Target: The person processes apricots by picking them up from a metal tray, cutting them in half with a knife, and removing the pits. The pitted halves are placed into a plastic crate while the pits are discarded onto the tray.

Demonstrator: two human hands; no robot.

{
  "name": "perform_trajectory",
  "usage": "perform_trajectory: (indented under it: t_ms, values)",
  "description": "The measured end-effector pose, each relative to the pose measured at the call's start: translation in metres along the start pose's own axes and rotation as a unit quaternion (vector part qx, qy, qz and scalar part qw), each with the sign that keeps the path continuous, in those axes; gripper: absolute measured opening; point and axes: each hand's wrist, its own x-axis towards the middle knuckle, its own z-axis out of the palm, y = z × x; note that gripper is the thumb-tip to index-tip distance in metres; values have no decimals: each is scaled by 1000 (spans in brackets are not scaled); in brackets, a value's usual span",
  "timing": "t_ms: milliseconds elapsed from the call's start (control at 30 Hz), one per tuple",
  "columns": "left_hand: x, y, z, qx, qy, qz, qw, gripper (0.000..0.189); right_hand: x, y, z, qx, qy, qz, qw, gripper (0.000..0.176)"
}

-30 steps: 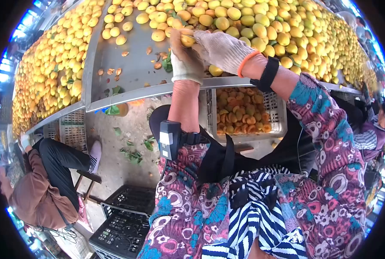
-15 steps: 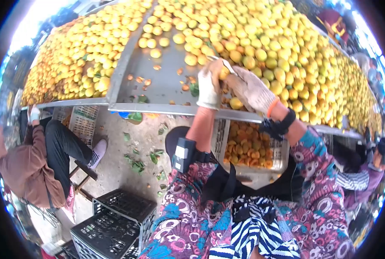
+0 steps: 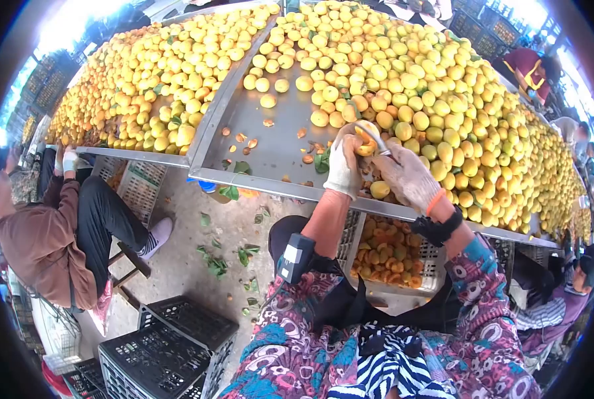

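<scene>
My gloved left hand is closed around a yellow-orange apricot above the near edge of the metal table. A thin curved knife bends over the top of this fruit, its blade against the skin. Its handle runs into my gloved right hand, which is wrapped round it and mostly hides it. Just below the hands, a loose apricot lies at the table's edge. The big heap of apricots begins right beyond my right hand.
Leaves and pit-like scraps lie on the metal tray. Under the table stands a crate of cut fruit. Black crates are stacked at lower left. A seated co-worker is at left, another person at right.
The view has shifted, so table and hands sit lower and further right in it. The knife now curves over the apricot's top, and more of the fruit shows between my hands.
</scene>
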Motion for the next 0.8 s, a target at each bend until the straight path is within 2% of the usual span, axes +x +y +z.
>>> perform_trajectory:
  t_ms: [100,133,167,233,267,367,467,500,567,667,700,767,800]
  values:
    - [-14,30,10,28,-18,-64,997,28,-6,10,-5,10,149,-166,975,33]
    - [-16,33,10,71,-37,-54,995,26,-7,5,-11,-62,209,-178,960,35]
    - [-14,32,11,124,-71,32,989,26,-5,3,-11,-78,216,-205,951,35]
    - [-8,27,13,222,-135,204,944,28,4,-1,-10,-114,227,-261,931,34]
    - [-12,32,15,131,-120,71,981,30,10,2,-10,-103,211,-263,936,32]
    - [-20,47,22,54,-148,43,987,29,13,4,-10,-77,228,-265,934,28]
    - [-22,49,26,61,-158,87,982,27,13,14,-14,142,169,-132,966,24]
    - [-24,47,27,10,-163,73,984,28,-6,-3,-20,274,167,-12,947,21]
    - [-26,44,29,-93,-172,42,980,30,-21,15,-40,420,177,-43,889,18]
    - [-27,43,28,-168,-169,-15,971,28,-70,33,-61,329,113,-27,937,20]
    - [-26,38,27,-191,-167,-34,967,29,-87,36,-63,276,94,9,956,23]
    - [-27,28,33,-94,-146,64,983,25,-115,36,-58,130,99,67,984,20]
    - [-30,27,36,-106,-122,44,986,25,-123,54,-55,96,94,34,990,19]
